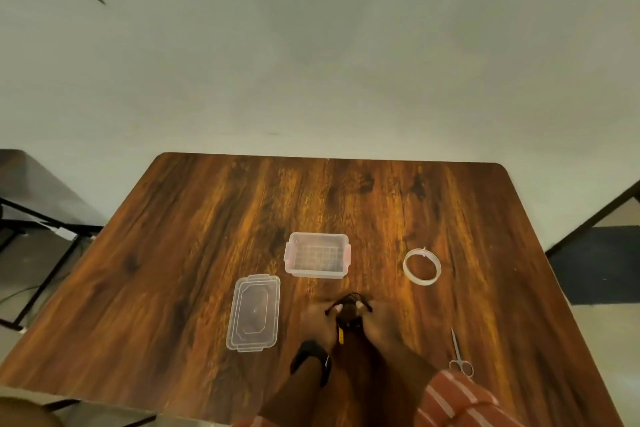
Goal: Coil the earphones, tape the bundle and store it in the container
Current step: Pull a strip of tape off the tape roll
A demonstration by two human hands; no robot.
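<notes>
Both of my hands meet near the table's front middle, holding a dark bundle of earphones [349, 305] between them. My left hand [320, 321], with a black watch on its wrist, grips the bundle's left side. My right hand [379, 322] grips its right side. A small yellow piece hangs below the bundle between the hands. The clear plastic container [317, 255] stands open just beyond the hands. Its clear lid [254, 312] lies flat to the left of my left hand. A roll of clear tape [422, 266] lies to the right of the container.
Small scissors [460, 355] lie on the wooden table [207, 218] right of my right forearm. A dark table with a black frame [31, 218] stands off the left edge. A pale wall rises behind the table. A dark mat [602, 263] lies on the floor at the right.
</notes>
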